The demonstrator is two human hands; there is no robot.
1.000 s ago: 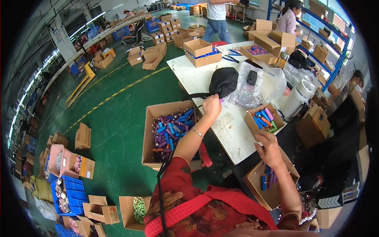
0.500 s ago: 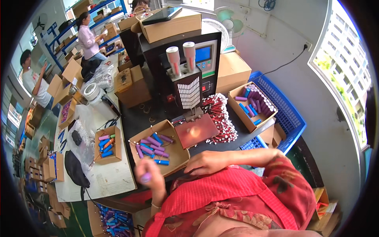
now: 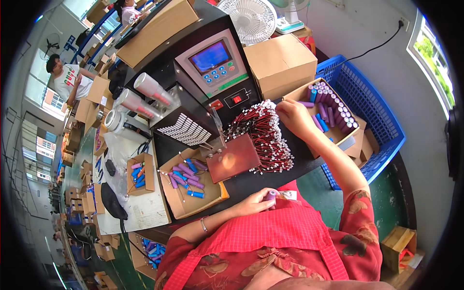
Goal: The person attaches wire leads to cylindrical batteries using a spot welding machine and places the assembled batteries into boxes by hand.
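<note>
In front of my apron, my left hand (image 3: 252, 205) is closed around a purple cylindrical battery cell (image 3: 271, 195), one end of it showing past the fingers. My right hand (image 3: 294, 117) reaches to the far right edge of a heap of red and black wires with white connectors (image 3: 270, 140). Its fingers are pinched together; what they hold, if anything, is too small to make out. Beside that hand stands a cardboard box (image 3: 349, 140) of purple and blue cells. Left of the wires, a reddish-brown plate (image 3: 239, 157) sits beneath the black spot-welding machine (image 3: 212, 104).
An open cardboard tray (image 3: 180, 209) holds purple and blue cells with wires attached. A smaller box (image 3: 149, 186) of cells stands to its left. A blue plastic basket (image 3: 384, 140) is at the right. Behind are a closed carton (image 3: 280, 60), a white fan (image 3: 247, 21) and another person (image 3: 72, 79).
My left hand has carried the purple cell rightward, from beside the tray to my apron front. My right hand has moved away from the plate to the wires' far edge. The view has turned.
</note>
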